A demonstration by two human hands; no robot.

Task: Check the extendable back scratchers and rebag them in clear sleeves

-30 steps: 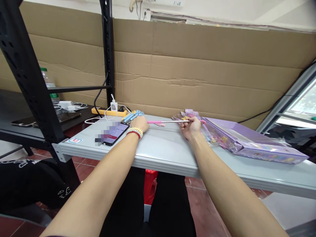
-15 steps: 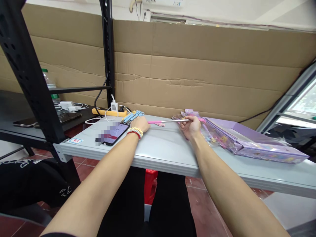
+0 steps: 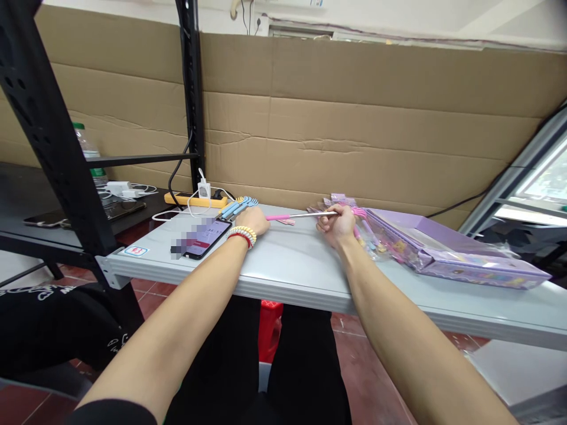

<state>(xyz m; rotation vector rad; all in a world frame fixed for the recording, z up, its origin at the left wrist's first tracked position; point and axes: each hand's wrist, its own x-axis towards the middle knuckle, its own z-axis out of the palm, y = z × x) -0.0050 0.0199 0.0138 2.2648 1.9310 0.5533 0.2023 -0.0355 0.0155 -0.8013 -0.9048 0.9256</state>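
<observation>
A thin metal rod with a pink handle [image 3: 279, 218] lies level between my two hands over the grey table. My left hand [image 3: 253, 221] is closed around the handle end. My right hand [image 3: 337, 223] is closed on the silver shaft, and a pink claw-like head [image 3: 358, 212] shows just beyond its fingers. Blue and yellow claw-headed sticks [image 3: 239, 205] rest beside my left hand. A lit phone [image 3: 207, 239] lies to the left of my left wrist. Past my right hand are small plastic-wrapped items [image 3: 374, 242].
An open purple box [image 3: 482, 273] sits on the right of the grey table [image 3: 292, 265]. A yellow power strip [image 3: 197, 201] with white cables is at the back left. A black shelf post [image 3: 192, 94] stands there. Another person's dark-clothed leg [image 3: 57, 324] shows at lower left.
My right hand has shifted slightly left along the shaft, and the pink claw head shows more clearly. My left hand has stayed almost in place.
</observation>
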